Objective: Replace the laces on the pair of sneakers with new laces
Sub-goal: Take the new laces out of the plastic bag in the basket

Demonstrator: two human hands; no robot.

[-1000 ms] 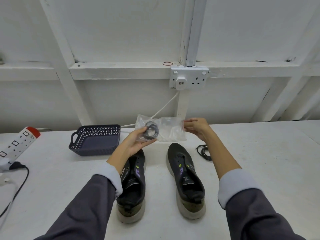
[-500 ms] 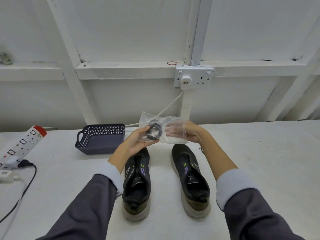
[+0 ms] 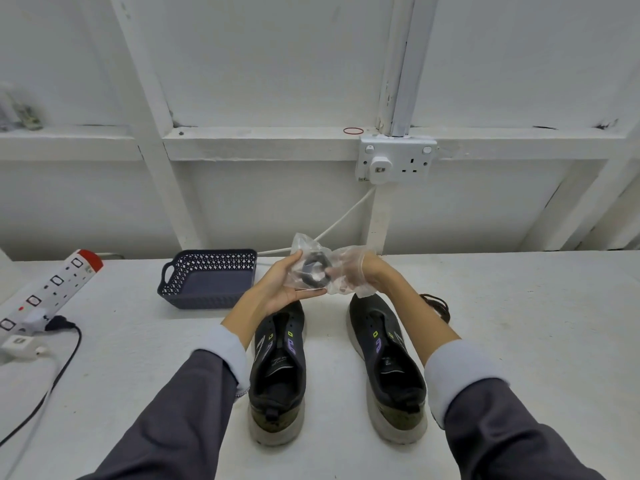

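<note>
gripping bag [image 3: 304,244] of coiled laces [image 3: 314,272] in left hand [image 3: 277,289] | reaching into it from 3 o'clock with right hand [image 3: 350,274], grip can't tell tbh | above unlaced sneakers [image 3: 277,372], 6 o'clock

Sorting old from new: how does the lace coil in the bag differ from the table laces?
The lace coil is a tight ring; the table laces, a loose tangle. The lace coil is in a clear bag in the left hand; the table laces lie bare. Both are dark.
</note>
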